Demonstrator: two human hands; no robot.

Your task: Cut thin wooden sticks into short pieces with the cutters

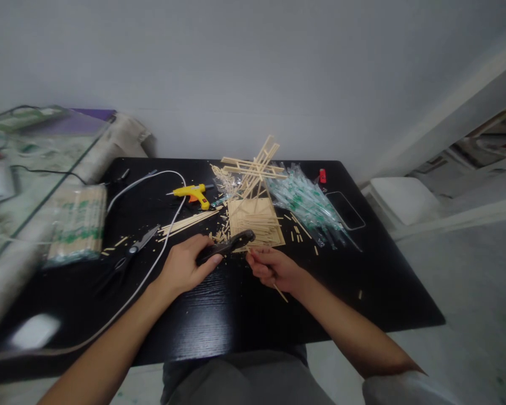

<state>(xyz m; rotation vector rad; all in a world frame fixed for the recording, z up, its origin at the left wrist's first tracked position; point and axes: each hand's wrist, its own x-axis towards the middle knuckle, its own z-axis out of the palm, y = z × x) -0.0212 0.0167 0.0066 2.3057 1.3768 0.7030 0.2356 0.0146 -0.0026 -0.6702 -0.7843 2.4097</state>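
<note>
My left hand [189,261] is closed around the handles of dark pliers [231,243], whose head points right over a pale wooden base. A thin wooden stick [280,293] is pinched in my right hand [276,268], with one end sticking out below the fingers. The pliers' head sits just above my right fingertips; whether it touches the stick I cannot tell. Behind both hands stands a windmill-like structure of glued sticks [259,169] with crossed blades. Its square base [274,214] is partly covered by many short stick pieces [259,225].
A yellow glue gun [196,194] lies behind my left hand, near loose sticks [189,224]. Scissors [135,250] and a white cable [162,247] are at left, beside a packed stick bundle [78,222]. Plastic wrappers [306,199], a phone [346,211] and a red object [322,176] lie right.
</note>
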